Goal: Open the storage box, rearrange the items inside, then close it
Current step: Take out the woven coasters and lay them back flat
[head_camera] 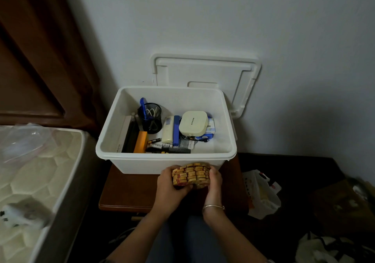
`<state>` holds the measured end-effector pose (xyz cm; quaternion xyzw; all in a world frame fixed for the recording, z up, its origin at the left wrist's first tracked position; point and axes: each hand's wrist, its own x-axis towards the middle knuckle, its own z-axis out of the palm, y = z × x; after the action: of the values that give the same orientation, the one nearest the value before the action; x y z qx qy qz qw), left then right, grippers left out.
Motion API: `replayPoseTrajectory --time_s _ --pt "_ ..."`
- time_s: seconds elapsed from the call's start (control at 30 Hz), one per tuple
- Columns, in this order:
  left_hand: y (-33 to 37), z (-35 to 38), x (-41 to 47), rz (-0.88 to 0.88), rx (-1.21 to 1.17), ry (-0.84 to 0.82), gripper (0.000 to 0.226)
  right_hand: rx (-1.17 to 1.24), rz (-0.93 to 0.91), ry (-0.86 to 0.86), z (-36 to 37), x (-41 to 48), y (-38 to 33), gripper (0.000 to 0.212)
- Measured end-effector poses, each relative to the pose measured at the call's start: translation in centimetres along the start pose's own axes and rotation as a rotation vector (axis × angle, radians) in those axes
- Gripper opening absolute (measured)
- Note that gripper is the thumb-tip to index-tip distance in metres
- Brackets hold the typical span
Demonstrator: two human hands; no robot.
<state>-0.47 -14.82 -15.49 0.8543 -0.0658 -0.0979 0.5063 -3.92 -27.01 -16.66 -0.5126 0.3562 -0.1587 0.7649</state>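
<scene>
A pale wall point(223, 19) stood behind; dark wooden panelling point(40, 49) lay left, above a quilted mattress point(36, 171), dimly lit.

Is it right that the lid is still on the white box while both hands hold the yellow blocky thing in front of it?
Not quite. In the head view the lid is off, leaning on the wall behind the open white box. Both hands, left and right, do hold the yellow blocky thing.

White storage box point(129, 120), yellow-and-red bundle point(190, 174), brown wooden table point(129, 191), black mesh cup point(151, 118).
</scene>
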Motion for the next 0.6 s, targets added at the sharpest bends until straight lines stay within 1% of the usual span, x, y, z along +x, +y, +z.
replayPoseTrajectory --time_s 0.07,0.17,0.23,0.33,0.4,0.47,0.53,0.6 --pt "0.1 -0.1 0.0 0.01 0.01 -0.015 0.07 -0.063 0.025 0.036 0.5 0.1 0.1 0.017" --pt "0.0 -0.4 0.2 0.021 -0.009 -0.028 0.069 -0.098 0.057 0.089 0.7 0.5 0.0 0.029" --pt "0.0 -0.5 0.3 0.031 -0.016 -0.032 0.063 -0.134 0.06 0.1 0.9 0.5 -0.3 0.034" --pt "0.1 -0.3 0.5 0.038 -0.013 -0.026 0.054 -0.223 0.05 0.129 1.1 0.6 -0.6 0.033" --pt "0.4 -0.3 0.6 0.028 -0.008 -0.021 0.049 -0.192 0.076 0.144 1.0 0.6 -0.9 0.04" --pt "0.7 -0.4 0.5 0.009 0.003 -0.022 0.046 -0.207 0.093 0.117 0.7 0.4 -1.1 0.048" --pt "1.0 -0.5 0.2 -0.019 0.004 -0.031 0.045 -0.267 0.088 0.062 0.4 0.1 -1.7 0.05" --pt "1.5 -1.0 -0.3 -0.064 0.01 -0.041 0.045 -0.319 0.104 -0.031 -0.2 -0.3 -2.9 0.051"
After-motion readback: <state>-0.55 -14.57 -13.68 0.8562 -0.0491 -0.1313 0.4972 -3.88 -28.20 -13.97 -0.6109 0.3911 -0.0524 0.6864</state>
